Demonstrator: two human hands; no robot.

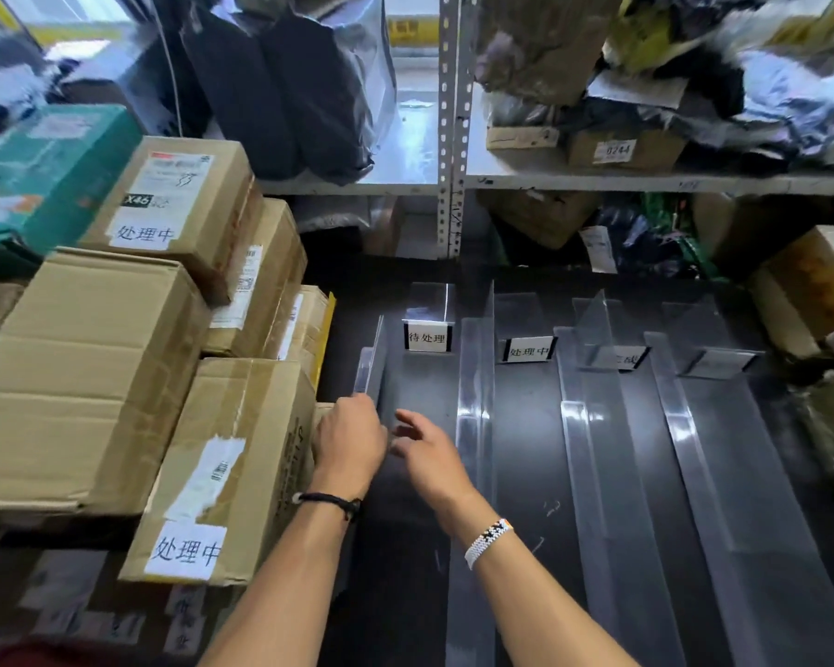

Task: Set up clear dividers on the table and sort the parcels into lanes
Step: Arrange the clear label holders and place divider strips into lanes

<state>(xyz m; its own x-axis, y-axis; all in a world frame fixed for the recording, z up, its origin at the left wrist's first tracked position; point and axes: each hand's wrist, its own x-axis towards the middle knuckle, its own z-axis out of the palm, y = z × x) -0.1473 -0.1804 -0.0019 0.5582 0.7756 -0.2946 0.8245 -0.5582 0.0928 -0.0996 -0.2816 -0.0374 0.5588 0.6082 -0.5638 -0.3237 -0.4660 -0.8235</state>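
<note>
Steel shelving (pixel 451 137) crammed with grey poly bags and cartons backs a dark table (pixel 526 474), where four clear dividers (pixel 583 426) run away from the person and mark out lanes. Small clear sign holders stand at the far end. The first sign (pixel 427 337) reads 待处理 and the second sign (pixel 528 351) reads 处理中. The third is half hidden behind a divider, and the fourth is too blurred to read.

The left hand (pixel 350 440), a black cord at its wrist, has its fingers curled on the top edge of the leftmost divider (pixel 371 358). This divider stands upright at the table's left side, just beside the stacked brown parcels (pixel 83 377). The right hand (pixel 424 450) (white beaded bracelet at the wrist) hovers just beside the left with fingers spread and loose, holding nothing. Whether it touches the divider cannot be told.

The nearest carton (pixel 242 426) bears a handwritten label 处理中. So does an upper carton (pixel 179 199), which is also marked X46. On the shelf, a small box (pixel 617 149) carries a number that looks like 0244.
</note>
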